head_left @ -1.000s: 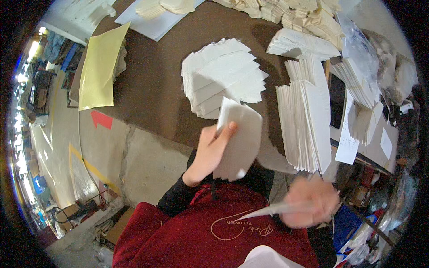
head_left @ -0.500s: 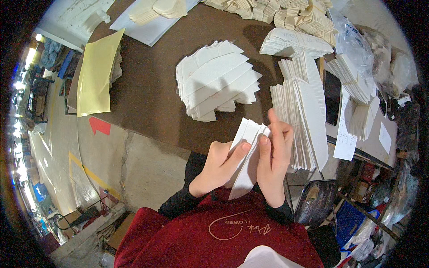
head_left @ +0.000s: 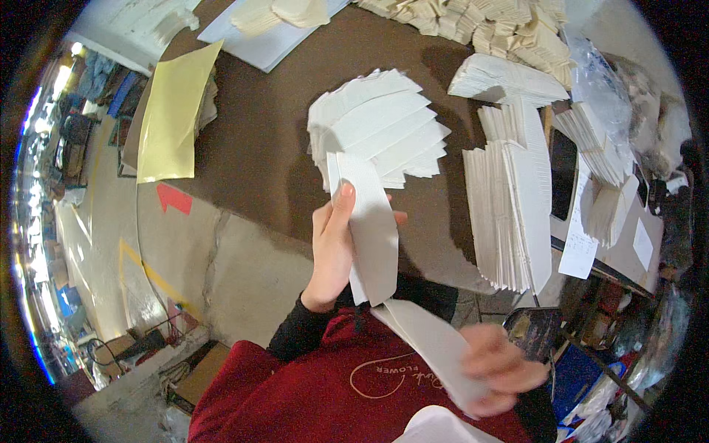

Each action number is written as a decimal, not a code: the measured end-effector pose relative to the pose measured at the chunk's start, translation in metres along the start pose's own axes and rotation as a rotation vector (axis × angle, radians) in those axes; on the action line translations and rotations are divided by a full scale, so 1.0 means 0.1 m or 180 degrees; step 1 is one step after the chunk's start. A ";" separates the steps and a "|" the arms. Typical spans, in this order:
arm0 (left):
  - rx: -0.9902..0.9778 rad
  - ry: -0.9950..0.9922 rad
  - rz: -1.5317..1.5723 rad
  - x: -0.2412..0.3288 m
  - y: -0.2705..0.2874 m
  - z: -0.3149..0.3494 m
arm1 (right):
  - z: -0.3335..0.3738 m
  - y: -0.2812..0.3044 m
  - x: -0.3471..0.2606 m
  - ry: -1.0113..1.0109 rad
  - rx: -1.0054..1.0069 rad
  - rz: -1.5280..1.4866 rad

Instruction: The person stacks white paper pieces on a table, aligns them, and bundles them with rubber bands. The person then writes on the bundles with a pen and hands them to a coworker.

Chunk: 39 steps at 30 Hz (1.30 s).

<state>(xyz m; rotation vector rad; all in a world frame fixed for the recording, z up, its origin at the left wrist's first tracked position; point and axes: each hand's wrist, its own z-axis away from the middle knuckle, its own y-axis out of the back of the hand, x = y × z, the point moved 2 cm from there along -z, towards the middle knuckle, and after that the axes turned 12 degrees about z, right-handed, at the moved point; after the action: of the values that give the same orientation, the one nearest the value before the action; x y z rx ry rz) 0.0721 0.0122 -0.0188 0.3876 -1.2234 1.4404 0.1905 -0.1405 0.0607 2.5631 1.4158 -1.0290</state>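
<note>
My left hand [head_left: 332, 247] is closed on a few long white strips [head_left: 374, 236], its thumb pressed on the upper end. They look like cut pieces of stiff cloth or paper; I cannot tell which. Low on the right, my right hand [head_left: 498, 367], smeared by motion, grips another white strip [head_left: 432, 343], possibly more than one layer. That strip's far end is close to the lower end of those in my left hand. Just beyond my left hand, a fanned pile of white strips [head_left: 384, 125] lies on the brown table [head_left: 255, 140].
To the right stands a long row of stacked white pieces [head_left: 498, 214], topped by a bundle [head_left: 509, 80]. Cream bundles [head_left: 473, 26] line the far edge. A yellow sheet [head_left: 177, 111] lies at the left, a handwritten paper [head_left: 580, 244] at the right. A dark chair [head_left: 528, 332] stands near my right arm.
My hands were together on one bunch of strips. Now the left holds some higher and farther left, while the right has pulled down and right with a strip. The view has shifted slightly.
</note>
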 end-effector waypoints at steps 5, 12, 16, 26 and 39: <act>-0.0784 -0.0045 -0.0422 -0.03 -0.10 0.06 | -0.28 0.18 -0.08 -0.1364 0.0888 -0.0644; -0.1234 -0.0595 -0.1410 -0.22 -0.22 0.31 | -0.10 -0.06 0.61 -0.1775 -0.1145 0.2764; -0.1383 -0.1240 -0.1775 -0.16 -0.25 0.31 | -0.03 -0.01 0.63 -0.1681 -0.1107 0.2748; -0.0116 0.0066 -0.0068 -0.14 -0.19 0.05 | 0.05 0.00 0.24 0.0024 0.0037 -0.0101; -0.2171 0.0160 -0.0544 -0.35 -0.38 0.52 | -0.20 -0.03 0.57 -0.1619 -0.1110 0.2982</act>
<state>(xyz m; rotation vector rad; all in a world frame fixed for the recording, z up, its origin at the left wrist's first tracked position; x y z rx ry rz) 0.0953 -0.0565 -0.0090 -0.0155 -1.5110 0.8125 0.2190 -0.0901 0.0449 2.0619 0.1756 -0.9974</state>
